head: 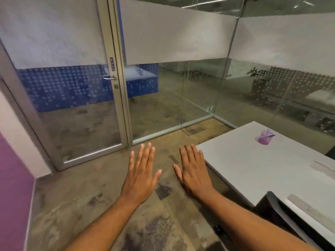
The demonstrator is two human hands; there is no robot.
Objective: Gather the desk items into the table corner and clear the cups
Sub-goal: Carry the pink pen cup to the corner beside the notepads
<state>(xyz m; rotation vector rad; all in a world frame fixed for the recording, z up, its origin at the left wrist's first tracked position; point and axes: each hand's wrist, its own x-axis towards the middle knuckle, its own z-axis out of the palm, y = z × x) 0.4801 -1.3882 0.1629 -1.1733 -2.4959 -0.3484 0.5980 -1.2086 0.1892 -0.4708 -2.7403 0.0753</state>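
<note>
A white table (pixel 253 167) fills the right side of the head view. Near its far corner stands a purple mesh pen holder (pixel 264 137) with a pen in it. My left hand (pixel 141 176) and my right hand (pixel 194 173) are stretched out flat, palms down, fingers apart, holding nothing. Both hover over the floor to the left of the table; the right hand's fingertips lie close to the table's near-left corner. No cups are in view.
A glass door (pixel 76 91) with a metal handle (pixel 110 78) stands ahead on the left, glass walls (pixel 181 91) ahead and to the right. A dark chair back (pixel 277 211) sits at the table's near edge. A purple wall (pixel 14 187) is at far left.
</note>
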